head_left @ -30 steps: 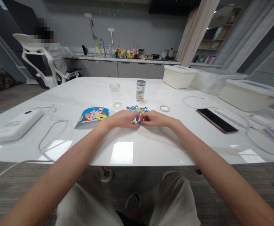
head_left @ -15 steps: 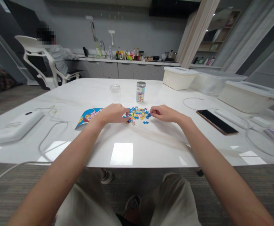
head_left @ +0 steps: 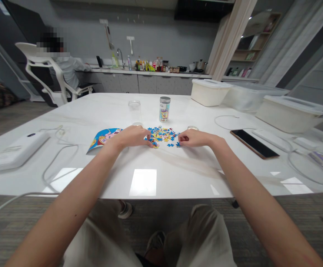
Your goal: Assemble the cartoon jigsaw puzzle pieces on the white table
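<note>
Jigsaw puzzle pieces [head_left: 163, 133], mostly blue and yellow, lie in a loose heap on the white table. At the heap's left edge is my left hand [head_left: 135, 136], its thumb and fingers curled round a piece with a pink and yellow print. My right hand [head_left: 193, 138] is at the right edge, fingertips pinched on a blue puzzle piece [head_left: 178, 144] low over the table. A separate blue piece [head_left: 170, 145] lies just left of it. Partly behind my left forearm rests a curved picture sheet [head_left: 102, 138] with a cartoon print.
Behind the heap stand a cartoon-printed canister [head_left: 164, 110] and a clear jar [head_left: 134, 111]. A round lid [head_left: 192, 128] shows behind my right hand. A phone [head_left: 254, 144], cables and storage boxes [head_left: 210, 92] are right; a white power strip [head_left: 18, 151] is left. A person sits far left.
My right hand has come slightly towards me, bringing a blue piece away from the heap's right edge. The round lid behind it now shows. My left hand has barely moved.
</note>
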Motion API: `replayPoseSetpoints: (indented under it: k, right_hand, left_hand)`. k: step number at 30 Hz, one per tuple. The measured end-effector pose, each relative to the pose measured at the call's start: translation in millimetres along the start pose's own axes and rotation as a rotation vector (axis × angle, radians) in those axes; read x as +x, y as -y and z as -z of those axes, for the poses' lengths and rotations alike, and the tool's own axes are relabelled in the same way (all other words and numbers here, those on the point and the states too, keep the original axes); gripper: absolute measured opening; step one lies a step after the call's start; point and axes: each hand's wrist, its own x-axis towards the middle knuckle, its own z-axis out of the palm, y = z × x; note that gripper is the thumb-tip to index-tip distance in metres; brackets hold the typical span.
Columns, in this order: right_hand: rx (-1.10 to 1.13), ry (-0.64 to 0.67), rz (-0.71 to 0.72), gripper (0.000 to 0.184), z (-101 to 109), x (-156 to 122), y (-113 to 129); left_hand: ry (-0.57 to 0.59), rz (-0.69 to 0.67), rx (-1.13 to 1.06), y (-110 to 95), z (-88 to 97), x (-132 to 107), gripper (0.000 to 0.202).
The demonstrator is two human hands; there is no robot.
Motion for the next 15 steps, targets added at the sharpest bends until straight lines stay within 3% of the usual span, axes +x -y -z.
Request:
replayPoseSetpoints:
  k: [6,15]
  right_hand:
    - [-0.017,0.002,-0.022,0.011,-1.0,1.0,-1.6]
    - [-0.034,0.008,-0.043,0.018,-1.4,0.4,-4.1]
  left_hand:
    - [-0.052,-0.104,-0.01,-9.8,-6.3,5.0,0.044]
    - [-0.031,-0.052,0.024,-7.5,-4.3,2.0,0.043]
